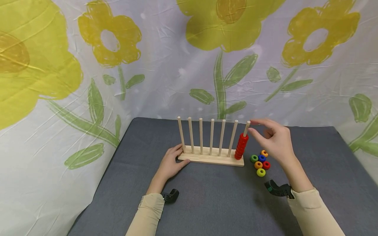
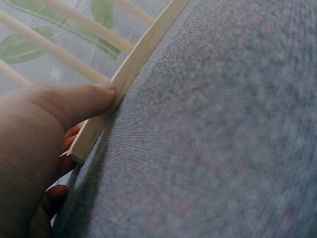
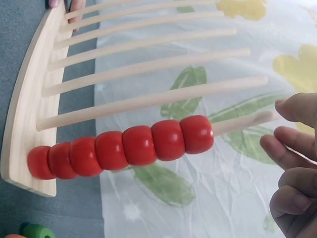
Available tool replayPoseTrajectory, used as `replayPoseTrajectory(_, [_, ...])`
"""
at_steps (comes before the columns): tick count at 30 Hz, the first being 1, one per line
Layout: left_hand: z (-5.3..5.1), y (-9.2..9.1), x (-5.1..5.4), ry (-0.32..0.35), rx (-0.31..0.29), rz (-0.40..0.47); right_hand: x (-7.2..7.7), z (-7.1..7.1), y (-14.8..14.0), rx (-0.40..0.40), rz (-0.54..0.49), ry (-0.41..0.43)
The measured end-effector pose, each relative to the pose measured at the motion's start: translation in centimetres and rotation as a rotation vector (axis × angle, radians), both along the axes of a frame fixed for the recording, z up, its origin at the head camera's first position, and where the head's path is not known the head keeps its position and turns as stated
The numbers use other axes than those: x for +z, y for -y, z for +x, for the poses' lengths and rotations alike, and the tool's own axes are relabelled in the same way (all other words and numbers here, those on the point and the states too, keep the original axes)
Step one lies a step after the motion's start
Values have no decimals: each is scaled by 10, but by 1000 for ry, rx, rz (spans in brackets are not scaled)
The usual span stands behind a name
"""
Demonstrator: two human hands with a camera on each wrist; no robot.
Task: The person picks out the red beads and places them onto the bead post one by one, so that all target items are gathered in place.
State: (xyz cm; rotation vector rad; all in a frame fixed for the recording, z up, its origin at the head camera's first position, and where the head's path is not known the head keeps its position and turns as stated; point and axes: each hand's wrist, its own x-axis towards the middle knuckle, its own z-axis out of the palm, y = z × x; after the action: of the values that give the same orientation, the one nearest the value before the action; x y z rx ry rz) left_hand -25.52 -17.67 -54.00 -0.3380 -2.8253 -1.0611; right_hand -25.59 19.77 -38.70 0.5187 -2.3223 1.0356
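Observation:
A wooden peg rack (image 1: 211,159) with a row of upright pegs stands on the table. My left hand (image 1: 169,164) grips the left end of its base, thumb (image 2: 91,101) on the front edge and fingers behind. Several red beads (image 3: 124,144) are stacked on the rightmost peg (image 1: 246,129), whose upper part shows bare above them. Beside this peg's top is my right hand (image 1: 274,139), thumb and fingers parted, with nothing held between them. The other pegs carry no beads.
To the right of the rack, below my right hand, lies a small cluster of loose beads: orange (image 1: 264,153), green (image 1: 254,158), blue (image 1: 262,158), red (image 1: 266,165) and yellow (image 1: 261,172) among them. A flower-printed cloth (image 1: 165,75) hangs behind the grey table (image 1: 206,200).

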Motion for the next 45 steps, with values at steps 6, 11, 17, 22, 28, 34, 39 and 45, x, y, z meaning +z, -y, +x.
replayPoseTrajectory(6, [1, 0, -1, 5, 4, -1, -8, 3, -6, -16, -2, -6])
replayPoseTrajectory(11, [1, 1, -1, 4, 8, 0, -15, 4, -13, -40, 2, 14])
replayPoseTrajectory(17, [2, 1, -1, -3, 8, 3, -24, 8, -20, -71, 2, 63])
replayPoseTrajectory(22, [3, 1, -2, 3, 11, 10, -31, 12, -24, -84, 4, 92])
replayPoseTrajectory(28, [3, 0, -1, 5, 12, 10, -41, 16, -29, -94, 5, 105])
replayPoseTrajectory(34, [2, 0, -2, -3, 4, 7, -54, 20, -37, -107, 1, 122])
replayPoseTrajectory(39, [1, 0, -1, -9, -3, 9, -63, 23, -43, -135, 6, 139])
replayPoseTrajectory(45, [1, 0, -1, -7, -3, 5, -72, 24, -51, -152, -2, 166])
